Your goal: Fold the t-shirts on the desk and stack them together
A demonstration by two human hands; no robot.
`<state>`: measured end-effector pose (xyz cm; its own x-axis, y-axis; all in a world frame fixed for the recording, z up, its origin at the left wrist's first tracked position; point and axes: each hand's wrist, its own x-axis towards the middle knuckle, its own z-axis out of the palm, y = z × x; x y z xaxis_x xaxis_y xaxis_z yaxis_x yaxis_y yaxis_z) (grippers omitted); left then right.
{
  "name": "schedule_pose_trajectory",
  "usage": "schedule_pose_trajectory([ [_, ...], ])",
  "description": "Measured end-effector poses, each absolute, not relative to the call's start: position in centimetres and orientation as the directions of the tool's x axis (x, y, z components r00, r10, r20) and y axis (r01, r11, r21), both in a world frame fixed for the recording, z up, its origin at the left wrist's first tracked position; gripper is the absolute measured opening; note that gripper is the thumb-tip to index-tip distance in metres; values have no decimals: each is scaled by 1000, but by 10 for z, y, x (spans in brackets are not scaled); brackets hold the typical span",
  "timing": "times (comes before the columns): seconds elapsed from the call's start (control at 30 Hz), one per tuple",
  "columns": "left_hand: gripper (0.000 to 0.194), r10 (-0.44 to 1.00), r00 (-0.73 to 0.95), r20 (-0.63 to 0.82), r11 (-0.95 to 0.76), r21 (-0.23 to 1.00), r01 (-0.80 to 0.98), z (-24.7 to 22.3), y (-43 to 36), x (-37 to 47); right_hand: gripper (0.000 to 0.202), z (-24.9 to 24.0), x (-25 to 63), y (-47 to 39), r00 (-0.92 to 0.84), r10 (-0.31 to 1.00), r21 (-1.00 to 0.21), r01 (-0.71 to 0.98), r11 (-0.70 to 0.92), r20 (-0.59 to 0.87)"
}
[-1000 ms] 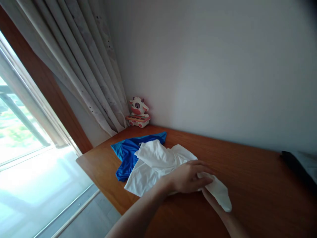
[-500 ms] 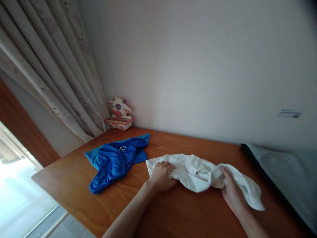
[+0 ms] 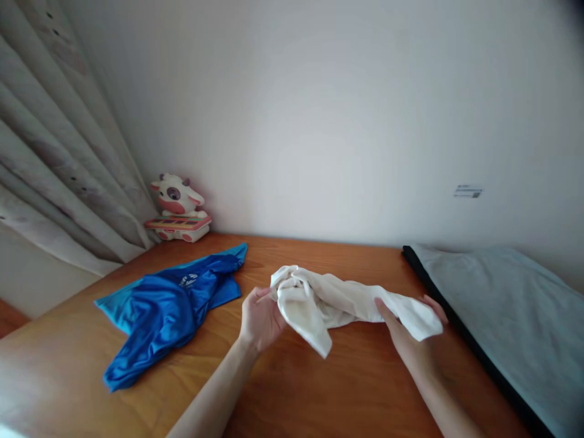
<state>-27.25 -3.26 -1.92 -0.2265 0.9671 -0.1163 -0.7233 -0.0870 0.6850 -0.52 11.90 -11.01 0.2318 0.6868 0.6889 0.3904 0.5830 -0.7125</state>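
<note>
A bunched white cloth (image 3: pixel 347 298), perhaps a garment, stretches between my two hands over the wooden table. My left hand (image 3: pixel 262 319) grips its gathered left end, thumb on top and the other fingers underneath, partly hidden. From that end a loose flap hangs down to the front. At the right part, my right hand (image 3: pixel 408 340) has its thumb on the near side and its fingers behind the fabric, closed round it. To the left of my left hand lies a crumpled shiny blue garment (image 3: pixel 168 310) with a small white print; neither hand touches it.
A wooden table (image 3: pixel 292 389) runs along a pale wall. At its back left corner sits a cow toy with a keyboard (image 3: pixel 177 210), beside a hanging curtain (image 3: pixel 59 158). A grey cloth with a black edge (image 3: pixel 502 304) lies spread at the right.
Both hands have lifted the white cloth and bunched its left end, where my left hand earlier lay on top. My view has turned to the right.
</note>
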Motion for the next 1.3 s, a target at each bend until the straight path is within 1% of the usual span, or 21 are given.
schedule_pose_trajectory([
  [0.07,35,956,-275,-97,-133,694,-708,-23,-32,-265,83,-99,-4,112,210,555,-570,535,624,805],
  [0.13,35,932,-344,-117,-134,769,-624,-30,-29,-258,64,-87,-2,105,49,491,-409,628,662,870],
  [0.2,45,909,-403,-104,-122,859,-498,-38,-26,-252,45,-79,-1,98,-189,489,-273,637,721,852],
  [0.23,51,902,-425,-78,-128,892,-434,-41,-25,-250,46,-77,-2,95,-296,501,-231,627,744,813],
  [0.3,60,881,-473,-8,-160,936,-314,-46,-23,-248,61,-77,-6,90,-440,544,-208,609,766,714],
  [0.37,60,858,-511,42,-182,957,-227,-48,-23,-251,59,-79,-9,88,-499,621,-266,609,747,604],
  [0.47,47,859,-511,23,-192,940,-281,-45,-24,-262,15,-74,-6,89,-483,789,-479,627,615,380],
  [0.53,40,861,-508,-10,-234,880,-414,-38,-25,-271,24,-64,3,92,-433,887,-733,548,403,163],
  [0.6,36,842,-539,-27,-297,810,-506,-31,-27,-281,32,-55,12,98,-374,927,-961,264,88,-18],
  [0.63,34,835,-549,-32,-316,789,-527,-28,-27,-285,30,-52,16,102,-333,941,-997,69,-46,-67],
  [0.7,31,830,-556,-35,-323,783,-532,-25,-27,-294,29,-51,21,111,-210,972,-956,-249,-157,-105],
  [0.77,28,803,-594,-50,-312,814,-490,-29,-26,-302,37,-56,23,119,-106,989,-925,-354,-136,-104],
  [0.8,28,777,-628,-53,-305,841,-448,-34,-24,-306,43,-60,23,122,-56,994,-939,-326,-107,-94],
  [0.87,33,696,-718,-15,-267,922,-279,-45,-22,-312,61,-70,22,126,86,996,-991,-136,15,3],
  [0.93,39,619,-773,142,-176,984,39,-54,-21,-313,72,-78,21,125,161,957,-963,167,213,240],
  [0.97,41,606,-749,268,-124,962,244,-58,-23,-311,69,-80,21,123,117,923,-899,300,320,367],
  [1.03,39,660,-562,499,-62,781,621,-60,-27,-302,52,-82,19,115,-98,848,-739,446,505,520],
  [1.1,37,794,-240,558,-121,532,838,-57,-34,-289,43,-80,15,105,-322,791,-624,489,610,521],
  [1.17,45,889,39,457,-231,373,899,-52,-41,-275,44,-78,12,95,-440,780,-561,542,626,445],
  [1.23,57,924,183,337,-294,316,902,-49,-44,-266,48,-77,10,90,-482,799,-538,592,600,360],
  [1.3,47,934,208,290,-297,306,905,-50,-44,-262,37,-77,10,88,-496,815,-551,607,572,300],
])
